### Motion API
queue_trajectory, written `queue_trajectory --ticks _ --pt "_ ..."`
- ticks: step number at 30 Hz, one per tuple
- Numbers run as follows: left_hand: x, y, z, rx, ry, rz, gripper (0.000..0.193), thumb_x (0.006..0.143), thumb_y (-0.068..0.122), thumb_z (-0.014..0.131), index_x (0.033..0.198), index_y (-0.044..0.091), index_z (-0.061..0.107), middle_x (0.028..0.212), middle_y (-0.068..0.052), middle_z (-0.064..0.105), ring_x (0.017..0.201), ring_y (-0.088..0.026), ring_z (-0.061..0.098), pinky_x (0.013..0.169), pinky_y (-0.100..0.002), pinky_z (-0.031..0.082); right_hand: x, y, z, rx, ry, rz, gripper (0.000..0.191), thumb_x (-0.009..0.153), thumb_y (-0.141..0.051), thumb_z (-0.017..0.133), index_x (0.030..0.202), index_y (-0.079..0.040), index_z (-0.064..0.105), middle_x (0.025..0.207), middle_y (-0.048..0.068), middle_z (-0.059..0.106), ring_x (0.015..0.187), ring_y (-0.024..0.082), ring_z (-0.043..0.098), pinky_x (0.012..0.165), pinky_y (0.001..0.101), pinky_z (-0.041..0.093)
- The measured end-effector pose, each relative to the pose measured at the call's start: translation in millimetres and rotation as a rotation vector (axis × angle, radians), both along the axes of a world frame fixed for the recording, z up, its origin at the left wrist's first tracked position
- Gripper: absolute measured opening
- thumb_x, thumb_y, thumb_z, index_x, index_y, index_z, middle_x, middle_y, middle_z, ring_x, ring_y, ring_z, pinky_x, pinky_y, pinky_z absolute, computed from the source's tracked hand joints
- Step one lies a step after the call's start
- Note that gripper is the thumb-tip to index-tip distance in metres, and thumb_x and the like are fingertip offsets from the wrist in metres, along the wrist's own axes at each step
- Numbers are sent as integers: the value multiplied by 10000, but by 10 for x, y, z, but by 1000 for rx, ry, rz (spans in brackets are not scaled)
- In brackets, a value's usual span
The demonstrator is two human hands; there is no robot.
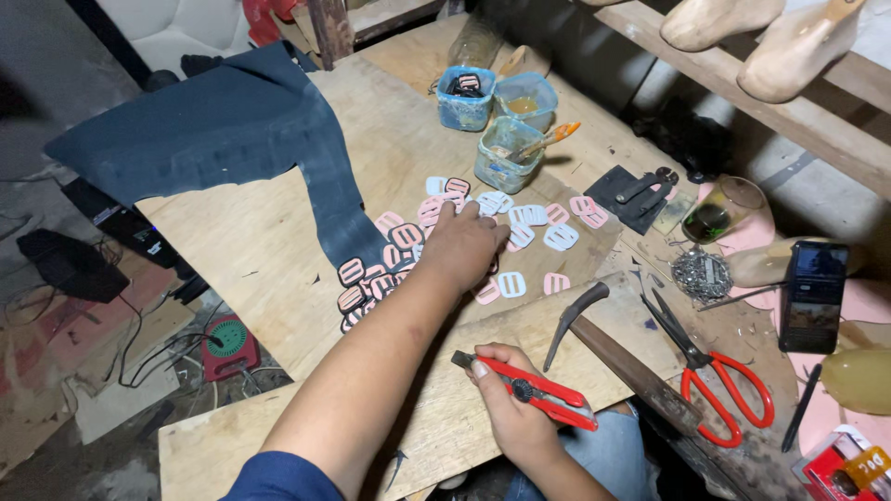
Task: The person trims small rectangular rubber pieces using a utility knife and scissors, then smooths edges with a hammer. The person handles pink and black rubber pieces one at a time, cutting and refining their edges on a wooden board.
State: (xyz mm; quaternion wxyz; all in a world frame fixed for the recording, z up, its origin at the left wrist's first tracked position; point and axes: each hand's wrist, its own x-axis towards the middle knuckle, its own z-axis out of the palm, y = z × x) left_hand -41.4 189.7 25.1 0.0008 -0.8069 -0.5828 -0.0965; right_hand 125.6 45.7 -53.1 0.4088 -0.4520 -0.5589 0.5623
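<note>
Left hand stretched far out over the pile of pink and white buckles on the wooden table — fingers spread loose, resting on top, not pinched on any one. Right hand close to the body, grip shut tight on a red box cutter — long side pointing up-left, buckles well ahead of it.

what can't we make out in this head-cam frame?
Head view, unclear items:
- Buckle pieces under the left hand: the hand covers whichever one the fingertips touch.
- Utility knife in the right hand: the fingers hide part of the body; blade too small to judge.
- Red box: cut off by the bottom-right corner.
- Phone screen: too small and dim.
- Blue cups: contents partly hidden by their walls.
</note>
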Motion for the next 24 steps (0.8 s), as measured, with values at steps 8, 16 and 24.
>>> queue_trajectory --ticks 8,16,24 --pt "-122 14 13 -29 13 -14 421 747 131 729 1164 185 703 1174 -10 665 1174 -241 530 942 -448 376 -11 -15 85 36 -82 16 273 969 -151 614 1199 -3 619 1043 100 723 981 148 702 869 285 549" --pt "-118 4 85 -130 75 11 351 725 162 764 1073 197 736 1210 -7 632 1207 -230 516 972 -422 373 0 -43 209 114 -139 -6 257 955 -167 642 1160 -13 648 1014 65 699 928 130 640 838 280 527" --pt "-151 99 -15 106 -60 -4 128 871 184 695 979 193 763 1055 -30 698 1120 -236 599 955 -413 416 -2 -51 262 121 -145 7 273 956 -187 644 1161 -6 651 997 80 703 931 138 647 844 284 528"
